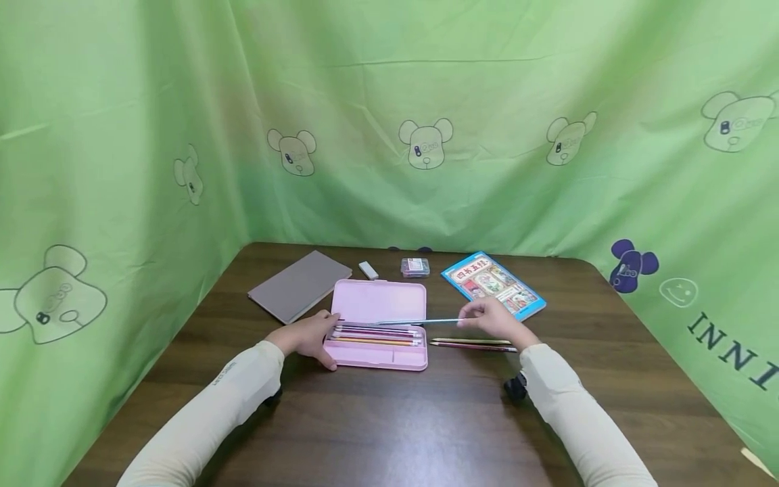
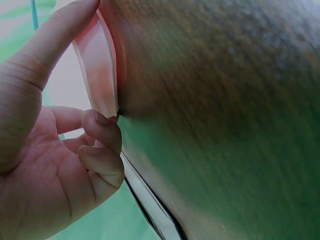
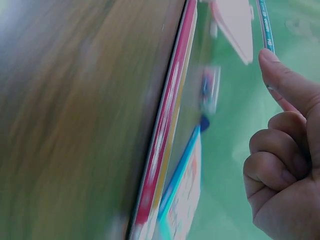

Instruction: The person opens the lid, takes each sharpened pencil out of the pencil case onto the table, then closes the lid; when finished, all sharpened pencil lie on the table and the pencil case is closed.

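Observation:
A pink pencil case [image 1: 380, 297] lies with its lid up on the table, several pencils [image 1: 377, 335] side by side in its tray. My left hand [image 1: 309, 334] grips the case's left end, thumb at the front corner and fingers toward the back; that pink end [image 2: 100, 65] shows between them in the left wrist view. Between thumb and forefinger, my right hand [image 1: 491, 318] pinches a light-blue pencil [image 1: 435, 321], held level above the tray's back edge and pointing left. Loose pencils [image 1: 473, 345] lie on the table right of the case, below my right hand.
Behind the case are a grey notebook [image 1: 301, 285] at left, a white eraser [image 1: 368, 270] and a small clear box [image 1: 415, 268]. A blue-edged picture book [image 1: 494, 284] lies behind my right hand. Green curtain [image 1: 389, 196] hangs around the wooden table [image 1: 389, 426].

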